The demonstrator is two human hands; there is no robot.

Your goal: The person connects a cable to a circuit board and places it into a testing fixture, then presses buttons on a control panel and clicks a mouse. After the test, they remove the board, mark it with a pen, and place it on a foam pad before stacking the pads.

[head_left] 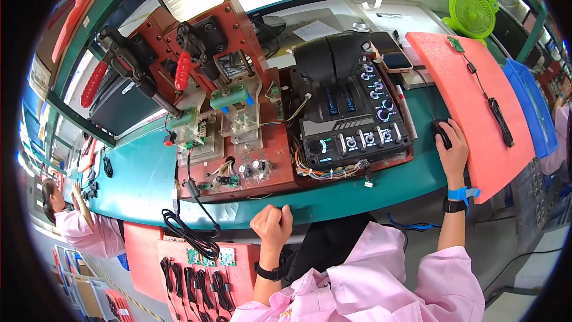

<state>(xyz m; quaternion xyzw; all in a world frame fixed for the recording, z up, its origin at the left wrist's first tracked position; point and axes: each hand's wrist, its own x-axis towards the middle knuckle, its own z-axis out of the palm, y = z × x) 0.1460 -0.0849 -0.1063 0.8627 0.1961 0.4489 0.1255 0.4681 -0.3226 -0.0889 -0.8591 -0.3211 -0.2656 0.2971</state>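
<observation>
Your right grip curls over the mouse; your left grip is fisted, seemingly empty. A black cable runs to the red fixture, completion unclear.

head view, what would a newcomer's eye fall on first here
Probably the black console with lit knobs, near the middle of the picture, then the two red clamp handles to its left. The bright green fan at upper right also stands out. Nearer, the right hand is on a black mouse right of the console, and the left hand is curled by the bench's near edge.
</observation>
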